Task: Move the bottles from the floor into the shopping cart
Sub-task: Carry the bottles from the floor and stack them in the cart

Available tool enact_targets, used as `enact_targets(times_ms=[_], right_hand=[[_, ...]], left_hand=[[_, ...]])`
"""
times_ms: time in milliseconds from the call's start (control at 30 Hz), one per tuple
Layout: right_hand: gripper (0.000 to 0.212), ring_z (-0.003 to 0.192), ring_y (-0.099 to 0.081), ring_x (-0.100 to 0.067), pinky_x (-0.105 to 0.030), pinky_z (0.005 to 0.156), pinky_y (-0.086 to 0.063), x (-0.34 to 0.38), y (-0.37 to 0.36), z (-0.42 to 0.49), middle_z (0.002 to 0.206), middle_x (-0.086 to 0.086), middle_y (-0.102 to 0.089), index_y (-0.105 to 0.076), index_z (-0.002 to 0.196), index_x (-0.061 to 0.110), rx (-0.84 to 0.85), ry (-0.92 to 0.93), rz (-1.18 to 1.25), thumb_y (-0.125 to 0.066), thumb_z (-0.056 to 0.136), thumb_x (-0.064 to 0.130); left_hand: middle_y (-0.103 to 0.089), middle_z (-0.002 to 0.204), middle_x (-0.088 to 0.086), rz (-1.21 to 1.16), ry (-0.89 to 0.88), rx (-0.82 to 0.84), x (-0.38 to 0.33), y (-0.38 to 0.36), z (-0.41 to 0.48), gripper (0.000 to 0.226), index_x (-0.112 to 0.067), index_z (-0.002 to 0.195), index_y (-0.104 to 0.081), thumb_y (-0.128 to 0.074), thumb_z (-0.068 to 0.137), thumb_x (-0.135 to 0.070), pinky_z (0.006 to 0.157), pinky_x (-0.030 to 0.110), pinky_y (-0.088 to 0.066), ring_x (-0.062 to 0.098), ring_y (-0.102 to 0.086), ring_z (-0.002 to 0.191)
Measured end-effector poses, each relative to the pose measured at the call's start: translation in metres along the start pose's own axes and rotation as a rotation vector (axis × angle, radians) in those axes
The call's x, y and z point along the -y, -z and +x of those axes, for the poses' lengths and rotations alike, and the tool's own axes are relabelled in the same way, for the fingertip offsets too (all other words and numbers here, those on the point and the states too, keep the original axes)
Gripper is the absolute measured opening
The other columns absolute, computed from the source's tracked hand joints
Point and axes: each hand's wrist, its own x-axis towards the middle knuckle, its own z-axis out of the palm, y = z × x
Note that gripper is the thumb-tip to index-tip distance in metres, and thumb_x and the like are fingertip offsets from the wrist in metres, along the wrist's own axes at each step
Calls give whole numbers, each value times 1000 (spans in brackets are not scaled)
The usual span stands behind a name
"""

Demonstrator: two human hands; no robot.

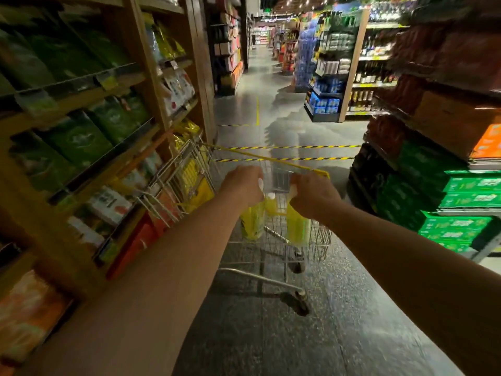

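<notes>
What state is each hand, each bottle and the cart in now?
left hand: curled round the top of the left bottle
right hand: curled round the top of the right bottle
left bottle: upright, held, off the floor
right bottle: upright, held, off the floor
shopping cart: upright on the floor

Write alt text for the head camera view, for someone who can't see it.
The left hand and right hand each grip a yellow bottle by its top in a wire cart, a third bottle between them. Around it, a shop aisle: shelves left, green boxes right.
</notes>
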Motion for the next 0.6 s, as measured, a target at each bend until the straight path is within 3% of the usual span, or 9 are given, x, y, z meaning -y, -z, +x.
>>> enact_targets(times_ms=[167, 333, 600], right_hand=[[30, 99, -62, -37, -37, 75, -49, -24, -23, 110, 106, -18, -63, -57, 107, 11, -23, -78, 31, -57, 76, 10], [39, 97, -61, -34, -34, 72, -48, -60, -55, 191, 108, -14, -63, -53, 118, 15, 6, -158, -3, -61, 80, 14], [31, 96, -63, -30, -33, 71, -50, -133, -133, 303, 106, -8, -64, -57, 109, 17, 128, -113, -82, -60, 78, 13]], left_hand=[[-59, 124, 13, 22, -86, 51, 20, -20, 128, 31, -18, 116, -61, -67, 85, -19, 86, 33, -46, 31, -56, 112], [-58, 121, 11, 56, -129, 169, 25, -57, 230, 38, -19, 113, -61, -73, 78, -16, 83, 35, -47, 32, -58, 110], [-56, 121, 6, -4, -83, 275, 26, -145, 354, 41, -23, 112, -57, -78, 76, -21, 76, 32, -41, 30, -56, 107]])
